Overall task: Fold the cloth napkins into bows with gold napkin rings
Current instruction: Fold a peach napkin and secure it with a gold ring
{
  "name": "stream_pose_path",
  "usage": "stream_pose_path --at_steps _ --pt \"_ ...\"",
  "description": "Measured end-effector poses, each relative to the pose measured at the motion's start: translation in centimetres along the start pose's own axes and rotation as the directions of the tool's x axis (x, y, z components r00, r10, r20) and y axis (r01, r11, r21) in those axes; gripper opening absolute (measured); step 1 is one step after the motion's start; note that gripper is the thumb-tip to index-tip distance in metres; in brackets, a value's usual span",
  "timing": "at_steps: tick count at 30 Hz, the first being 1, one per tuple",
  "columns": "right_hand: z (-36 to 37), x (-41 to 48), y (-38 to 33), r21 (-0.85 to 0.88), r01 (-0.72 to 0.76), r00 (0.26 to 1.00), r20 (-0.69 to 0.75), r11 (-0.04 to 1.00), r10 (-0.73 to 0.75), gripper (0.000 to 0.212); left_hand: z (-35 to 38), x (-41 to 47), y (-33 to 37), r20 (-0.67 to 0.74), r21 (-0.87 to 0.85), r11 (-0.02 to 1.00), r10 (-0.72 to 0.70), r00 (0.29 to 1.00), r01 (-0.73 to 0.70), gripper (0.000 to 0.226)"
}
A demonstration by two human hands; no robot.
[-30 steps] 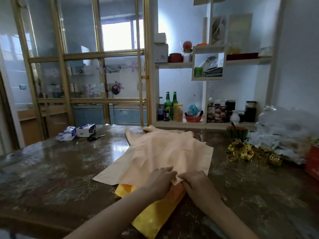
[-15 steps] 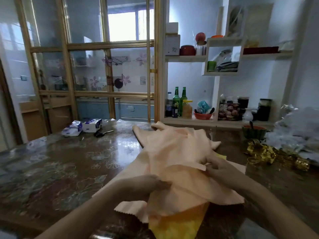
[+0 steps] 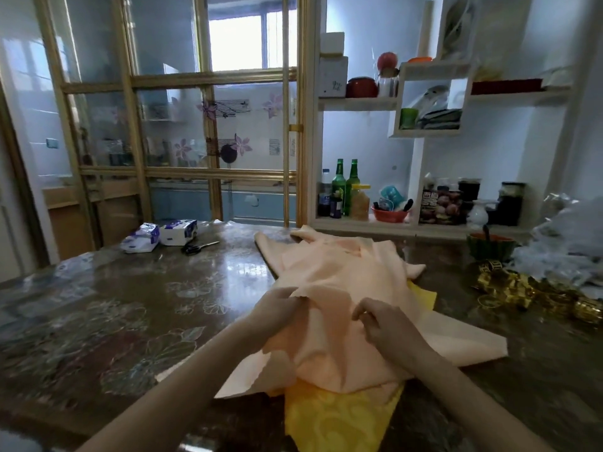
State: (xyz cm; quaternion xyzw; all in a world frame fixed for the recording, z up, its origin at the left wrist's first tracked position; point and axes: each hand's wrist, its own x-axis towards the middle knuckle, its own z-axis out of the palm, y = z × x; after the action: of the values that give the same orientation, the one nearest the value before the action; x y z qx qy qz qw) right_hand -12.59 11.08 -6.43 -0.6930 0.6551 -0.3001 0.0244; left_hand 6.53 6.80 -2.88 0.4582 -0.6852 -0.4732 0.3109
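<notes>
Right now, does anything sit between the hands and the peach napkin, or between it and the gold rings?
Nothing visible. Left hand and right hand pinch the peach napkin; only bare table separates it from the gold napkin rings.

Peach napkins [image 3: 342, 288] plain, yellow napkin [image 3: 336, 419] with swirl pattern underneath. Napkin rings [image 3: 509, 285] gold. Table [image 3: 114, 314] dark brown, floral print; two bottles [image 3: 346, 187] green.

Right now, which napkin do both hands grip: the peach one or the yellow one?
The top peach napkin: the left hand and right hand pinch it; the yellow napkin lies underneath.
</notes>
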Motion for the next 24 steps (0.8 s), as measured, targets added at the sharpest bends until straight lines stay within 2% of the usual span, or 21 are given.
stream_pose_path --at_steps 1,2,3,4,5,6,7,9,10,12,13,15,17,18,19,21,22,24 --pt "-0.6 0.4 0.8 0.131 -0.046 0.998 0.051 0.990 0.039 0.015 0.2 0.0 0.2 0.015 -0.024 0.999 0.029 0.999 -0.028 0.027" --pt "-1.4 0.4 1.0 0.289 -0.078 0.985 0.169 0.954 0.029 0.018 0.4 0.2 0.6 0.020 -0.069 0.997 0.038 0.999 -0.036 0.026" --pt "-2.0 0.2 0.6 0.437 -0.124 0.945 0.326 0.891 -0.028 0.037 0.5 0.3 1.1 0.008 -0.137 0.990 0.019 1.000 -0.018 0.023" --pt "-2.2 -0.3 -0.2 0.477 -0.184 0.884 0.463 0.859 -0.068 0.063 0.8 0.5 1.6 -0.006 -0.188 0.982 -0.018 1.000 0.016 0.018" --pt "-1.9 -0.7 -1.0 0.421 -0.181 0.847 0.526 0.889 -0.076 0.084 1.2 0.8 2.0 -0.027 -0.222 0.974 -0.060 0.998 0.053 0.014" --pt "-1.2 -1.0 -1.5 0.324 -0.118 0.869 0.492 0.939 -0.060 0.092 1.5 1.0 2.1 -0.041 -0.246 0.965 -0.102 0.994 0.089 0.016" --pt "-0.1 -1.1 -1.6 0.224 -0.024 0.931 0.360 0.974 -0.060 0.085 1.9 1.2 2.1 -0.042 -0.282 0.953 -0.132 0.990 0.115 0.023" --pt "1.1 -0.6 -1.2 0.181 0.039 0.998 0.040 0.983 -0.047 0.035 2.8 1.6 1.6 -0.010 -0.384 0.912 -0.157 0.988 0.141 0.032" --pt "1.1 -0.1 0.0 0.227 -0.009 0.997 -0.069 0.974 0.026 0.017 3.4 1.9 1.6 0.037 -0.423 0.894 -0.142 0.989 0.144 0.030" --pt "0.1 0.6 2.6 0.367 -0.151 0.957 -0.179 0.918 0.229 0.027 4.1 1.7 1.8 0.094 -0.416 0.905 -0.049 0.994 0.085 0.019" --pt "-0.9 0.7 4.3 0.459 -0.218 0.904 -0.238 0.861 0.356 0.031 4.4 1.7 2.0 0.075 -0.331 0.943 0.037 0.997 -0.010 0.019" --pt "-3.5 0.3 7.6 0.611 -0.279 0.723 -0.374 0.741 0.581 0.034 5.3 2.0 1.7 -0.032 -0.055 0.967 0.249 0.968 -0.251 0.027" --pt "-5.9 -0.3 10.4 0.709 -0.229 0.514 -0.494 0.667 0.701 0.035 6.6 2.1 1.0 -0.112 0.317 0.866 0.440 0.891 -0.387 0.031" --pt "-6.8 -0.6 11.2 0.733 -0.180 0.404 -0.553 0.656 0.728 0.035 7.7 2.4 0.6 -0.072 0.489 0.777 0.488 0.870 -0.396 0.036" --pt "-7.4 -1.0 11.5 0.732 -0.132 0.321 -0.606 0.668 0.728 0.036 9.2 2.5 0.2 0.005 0.617 0.688 0.481 0.877 -0.382 0.044" --pt "-7.9 -1.5 12.0 0.700 -0.010 0.213 -0.697 0.714 0.685 0.039 12.5 2.9 -0.1 0.113 0.751 0.587 0.337 0.935 -0.302 0.062" --pt "-7.9 -1.5 12.1 0.702 0.057 0.195 -0.705 0.710 0.682 0.038 13.9 3.3 0.0 0.134 0.774 0.577 0.254 0.958 -0.261 0.069" --pt "-7.8 -1.6 11.7 0.743 0.144 0.236 -0.667 0.653 0.707 0.032 16.1 4.4 -0.3 0.179 0.795 0.569 0.117 0.977 -0.213 0.084"
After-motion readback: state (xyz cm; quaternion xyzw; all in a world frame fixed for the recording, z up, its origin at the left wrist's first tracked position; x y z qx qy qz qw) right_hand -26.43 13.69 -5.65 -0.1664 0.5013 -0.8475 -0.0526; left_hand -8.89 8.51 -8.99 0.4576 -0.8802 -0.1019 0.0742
